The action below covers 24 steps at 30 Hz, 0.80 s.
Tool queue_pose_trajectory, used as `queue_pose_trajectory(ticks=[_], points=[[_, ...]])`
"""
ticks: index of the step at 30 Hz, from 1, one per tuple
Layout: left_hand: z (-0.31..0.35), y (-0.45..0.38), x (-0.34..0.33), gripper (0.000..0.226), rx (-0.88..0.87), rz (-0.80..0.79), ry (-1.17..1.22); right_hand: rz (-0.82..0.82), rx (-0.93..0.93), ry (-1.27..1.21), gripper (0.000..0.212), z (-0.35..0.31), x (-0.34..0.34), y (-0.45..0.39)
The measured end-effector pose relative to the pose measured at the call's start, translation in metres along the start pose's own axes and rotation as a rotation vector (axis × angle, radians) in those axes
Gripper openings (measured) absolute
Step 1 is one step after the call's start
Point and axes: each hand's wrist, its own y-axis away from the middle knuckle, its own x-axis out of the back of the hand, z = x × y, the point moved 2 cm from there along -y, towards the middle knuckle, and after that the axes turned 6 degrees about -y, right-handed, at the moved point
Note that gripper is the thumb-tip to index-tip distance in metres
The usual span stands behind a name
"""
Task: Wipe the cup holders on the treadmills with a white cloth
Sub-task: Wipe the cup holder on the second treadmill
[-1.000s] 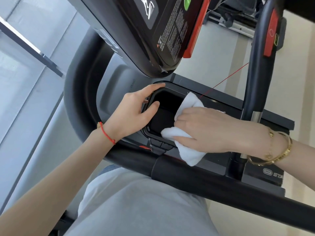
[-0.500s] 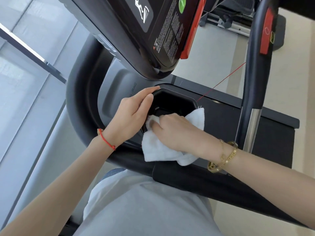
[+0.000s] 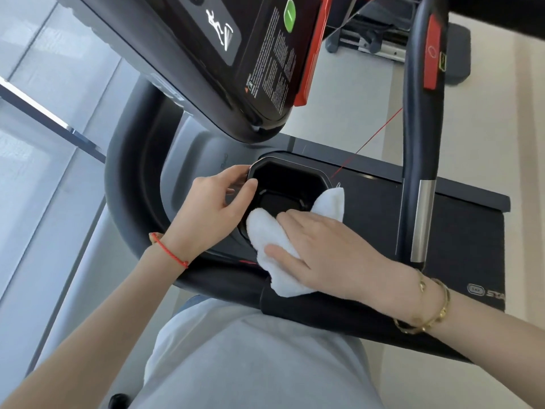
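Observation:
The black cup holder [image 3: 290,180] is an octagonal recess in the treadmill console, below the tilted display. My left hand [image 3: 216,214] grips its left rim, thumb inside and fingers outside. My right hand [image 3: 330,249] lies over the white cloth [image 3: 269,246] and presses it on the near rim, with the fingertips reaching into the recess. One corner of the cloth sticks up past the fingers at the right rim. The bottom of the recess shows dark between my hands.
The display panel [image 3: 236,63] overhangs the cup holder closely from above. A dark upright handle [image 3: 420,143] with a red button stands to the right. The padded front handlebar [image 3: 309,308] runs across just below my hands. A thin red cord [image 3: 371,140] crosses behind the holder.
My right hand has swept the cloth from the holder's right rim across to its near-left side, then eased back a little. My left hand kept its grip on the left rim.

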Motion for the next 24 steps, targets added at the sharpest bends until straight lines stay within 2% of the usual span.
queue_pose_trajectory(ticks=[3,6,10,12,15,17,19,22,24], points=[[0.001,0.0,0.0,0.03,-0.005,0.011,-0.027,0.284,0.139,0.29,0.033,0.004,-0.012,0.02],[0.0,0.002,-0.001,0.03,-0.002,0.021,-0.062,0.469,0.183,0.379,0.033,0.012,-0.017,0.038],[0.003,0.003,-0.004,0.028,-0.023,0.039,-0.104,0.527,0.009,0.389,0.049,0.028,-0.013,0.045],[0.004,0.004,-0.005,0.027,-0.021,0.044,-0.114,0.523,-0.104,0.244,0.053,0.036,-0.013,0.047],[0.004,0.005,-0.007,0.026,-0.008,0.052,-0.121,0.666,-0.28,-0.277,0.028,0.039,0.006,0.047],[0.004,0.005,-0.008,0.024,-0.006,0.06,-0.123,0.805,-0.331,-0.321,0.034,0.041,0.021,0.045],[0.003,0.004,-0.009,0.021,-0.002,0.061,-0.136,0.768,-0.322,-0.221,0.043,0.045,0.025,0.036],[0.002,0.004,-0.01,0.022,0.0,0.06,-0.14,0.498,-0.272,-0.209,0.048,0.051,0.013,0.015],[0.002,0.005,-0.011,0.023,-0.007,0.069,-0.152,0.351,-0.277,-0.328,0.047,0.053,0.006,0.005]])
